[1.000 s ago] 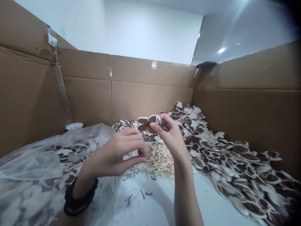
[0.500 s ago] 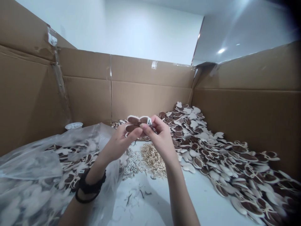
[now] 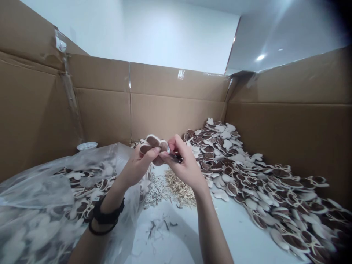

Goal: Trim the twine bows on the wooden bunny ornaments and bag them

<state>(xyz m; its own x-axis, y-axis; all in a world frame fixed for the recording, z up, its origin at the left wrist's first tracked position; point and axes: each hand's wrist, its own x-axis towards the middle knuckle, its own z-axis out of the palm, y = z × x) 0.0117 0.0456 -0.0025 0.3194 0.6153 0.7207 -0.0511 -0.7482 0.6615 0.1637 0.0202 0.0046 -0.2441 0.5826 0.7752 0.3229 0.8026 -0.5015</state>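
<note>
Both of my hands meet at the middle of the view, above a white table. My left hand [image 3: 139, 167] pinches a brown and cream bow-shaped piece [image 3: 151, 143] from the left. My right hand [image 3: 184, 163] grips the same piece at its right end, fingers curled, with a small dark bit showing under its thumb. A black band sits on my left wrist [image 3: 106, 218]. Below the hands lie two small heaps of thin string bows, a white heap [image 3: 156, 189] and a tan heap [image 3: 181, 189].
Cardboard walls [image 3: 170, 106] fence the white table [image 3: 242, 238] on three sides. A long pile of brown and cream bow pieces [image 3: 261, 183] runs along the right. A clear plastic bag [image 3: 55, 198] of the same pieces lies left, a small white cup [image 3: 86, 146] behind it.
My left hand rose from the string heaps and took hold of the bow piece beside my right hand. Both hands and the piece then drifted slightly left and down.
</note>
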